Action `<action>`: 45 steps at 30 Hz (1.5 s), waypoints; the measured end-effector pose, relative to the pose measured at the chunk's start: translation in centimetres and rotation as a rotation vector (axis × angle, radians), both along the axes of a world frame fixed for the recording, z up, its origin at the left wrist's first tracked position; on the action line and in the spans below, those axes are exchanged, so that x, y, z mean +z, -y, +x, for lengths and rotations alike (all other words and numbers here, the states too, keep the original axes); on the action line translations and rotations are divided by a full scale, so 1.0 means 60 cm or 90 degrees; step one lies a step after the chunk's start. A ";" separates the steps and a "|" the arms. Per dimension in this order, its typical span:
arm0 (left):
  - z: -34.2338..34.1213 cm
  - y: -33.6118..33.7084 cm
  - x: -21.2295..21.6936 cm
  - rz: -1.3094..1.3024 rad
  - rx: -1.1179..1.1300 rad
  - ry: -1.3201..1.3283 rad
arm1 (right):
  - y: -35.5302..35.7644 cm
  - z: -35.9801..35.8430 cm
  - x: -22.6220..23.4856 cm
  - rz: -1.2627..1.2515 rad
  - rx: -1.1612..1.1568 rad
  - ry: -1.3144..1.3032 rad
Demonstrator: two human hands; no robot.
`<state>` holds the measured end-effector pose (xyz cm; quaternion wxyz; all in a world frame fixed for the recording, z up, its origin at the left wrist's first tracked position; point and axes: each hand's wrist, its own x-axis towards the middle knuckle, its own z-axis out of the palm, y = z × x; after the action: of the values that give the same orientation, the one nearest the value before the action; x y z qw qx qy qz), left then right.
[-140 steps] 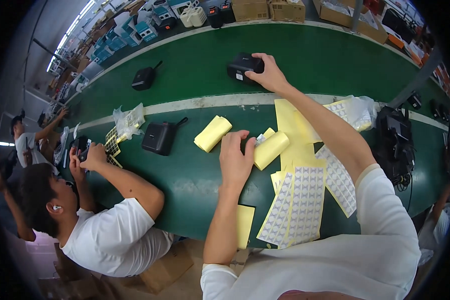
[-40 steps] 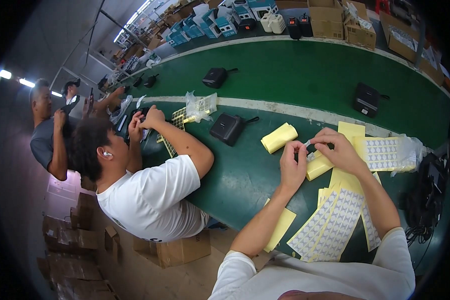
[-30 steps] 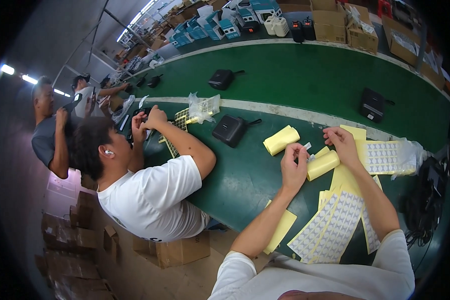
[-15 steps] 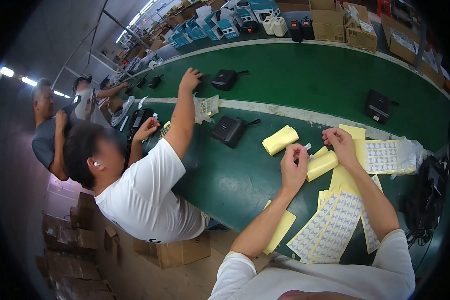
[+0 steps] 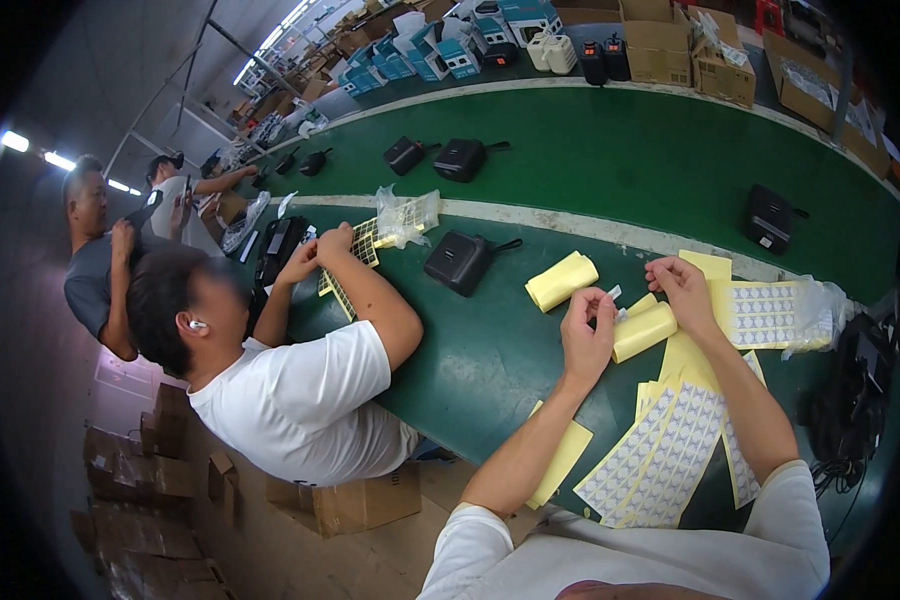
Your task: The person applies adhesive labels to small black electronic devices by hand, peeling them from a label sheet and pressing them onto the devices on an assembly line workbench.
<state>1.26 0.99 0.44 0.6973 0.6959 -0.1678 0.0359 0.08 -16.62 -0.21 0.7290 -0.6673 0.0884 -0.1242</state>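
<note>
My left hand (image 5: 588, 335) is closed over the table, with a small white label (image 5: 614, 293) poking out at its fingertips. Beside it lies a rolled yellow backing sheet (image 5: 646, 332). To the right of that roll, my right hand (image 5: 678, 288) has its fingers pinched together; whatever is between them is too small to make out. A second yellow roll (image 5: 562, 280) rests to the left. Under my right forearm, printed sticker sheets (image 5: 665, 455) fan out, and another sticker sheet (image 5: 765, 312) lies farther right, partly beneath clear plastic.
A black case with a strap (image 5: 458, 262) stands on the table; similar black cases (image 5: 460, 159) sit on the green conveyor belt (image 5: 610, 150). At left, a co-worker (image 5: 300, 400) bends over yellow sheets (image 5: 365, 245). A black bag with cables (image 5: 850, 385) lies at right.
The co-worker's arm has drawn back from the belt to the table, leaving another black case visible there. Cases on the belt have shifted slightly right. My hands have hardly moved.
</note>
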 end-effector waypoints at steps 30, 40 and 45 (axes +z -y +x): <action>0.011 -0.003 -0.017 -0.030 0.025 0.038 | -0.050 0.207 0.141 -0.210 0.015 0.182; 0.006 0.010 -0.007 -0.035 0.060 0.018 | -0.176 0.452 0.104 -0.687 0.081 -0.048; 0.009 0.005 -0.004 -0.045 0.057 0.024 | -0.245 0.503 0.073 -0.728 0.079 -0.050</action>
<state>1.81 0.68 0.17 0.7161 0.6767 -0.1479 0.0861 30.28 -1.94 4.14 0.2543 -0.9634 -0.0052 -0.0847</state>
